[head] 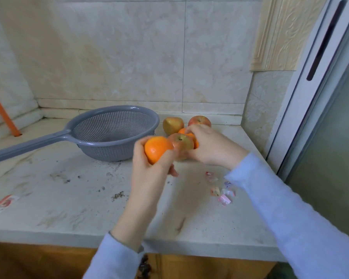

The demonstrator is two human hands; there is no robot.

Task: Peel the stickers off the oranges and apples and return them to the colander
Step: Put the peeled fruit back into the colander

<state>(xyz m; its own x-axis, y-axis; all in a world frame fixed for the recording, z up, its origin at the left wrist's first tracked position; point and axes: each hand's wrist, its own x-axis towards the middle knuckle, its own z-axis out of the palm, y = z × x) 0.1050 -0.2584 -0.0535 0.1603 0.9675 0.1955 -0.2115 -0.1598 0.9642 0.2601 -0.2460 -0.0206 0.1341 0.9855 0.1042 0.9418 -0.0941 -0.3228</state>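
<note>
1. In the head view, my left hand [147,172] was closed around an orange [157,150]. It held the orange above the worktop [69,198], near the grey colander [117,144].
2. My right hand [208,146] was curled over a second orange [184,130], which sat on the worktop behind the nearest apple [180,141] and touched it.
3. Two more apples [172,124] stood near the wall. All the fruit I could see was outside the colander.
4. Small peeled stickers [223,193] lay on the worktop beside my right sleeve.
5. I judged the step to be the return of the fruit. To do it well, I should turn each orange once to check that no sticker remained. Then I should lower it into the bowl and not drop it, because the light colander could slide.
6. My right hand should lift straight up, so that the touching apple did not roll.
</note>
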